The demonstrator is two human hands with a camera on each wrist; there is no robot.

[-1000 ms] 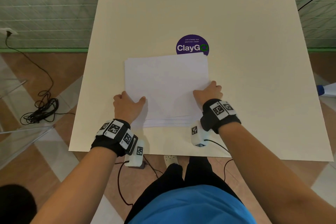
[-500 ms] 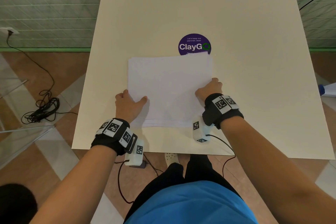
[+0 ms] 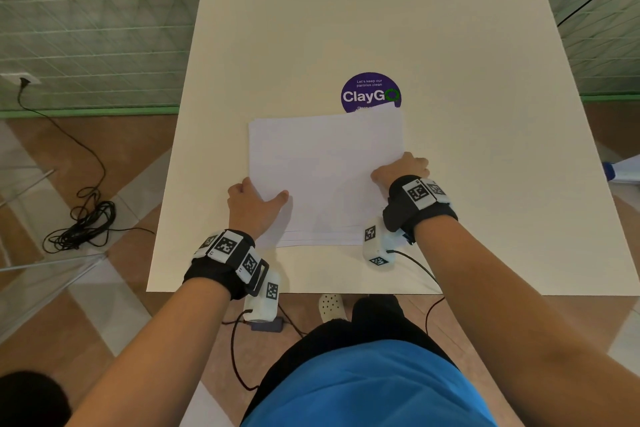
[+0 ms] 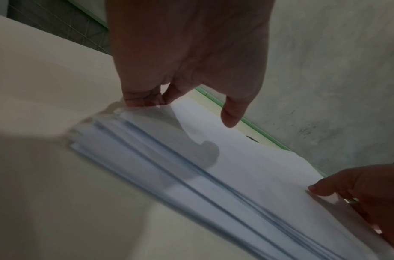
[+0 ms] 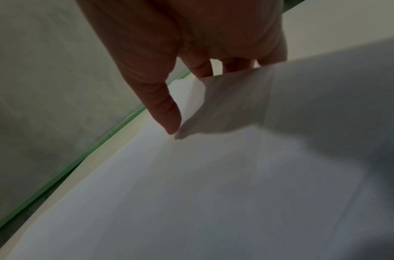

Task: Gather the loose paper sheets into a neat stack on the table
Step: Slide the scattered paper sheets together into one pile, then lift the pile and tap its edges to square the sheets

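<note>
A stack of white paper sheets lies on the cream table, its near edges slightly fanned. My left hand cups the stack's left edge. In the left wrist view its curled fingers press against the paper stack while the thumb hovers just above the top sheet. My right hand holds the right edge. The right wrist view shows its thumb on the top sheet and its fingers tucked under the lifted paper edge.
A round purple ClayGo sticker sits just beyond the stack, its lower rim covered by paper. The table's near edge is close behind my wrists. A coiled black cable lies on the floor at left. A blue-and-white object shows at far right.
The stack's far right corner has slid over the sticker's lower rim. My right hand has moved a little farther along the right edge. My left hand has barely moved.
</note>
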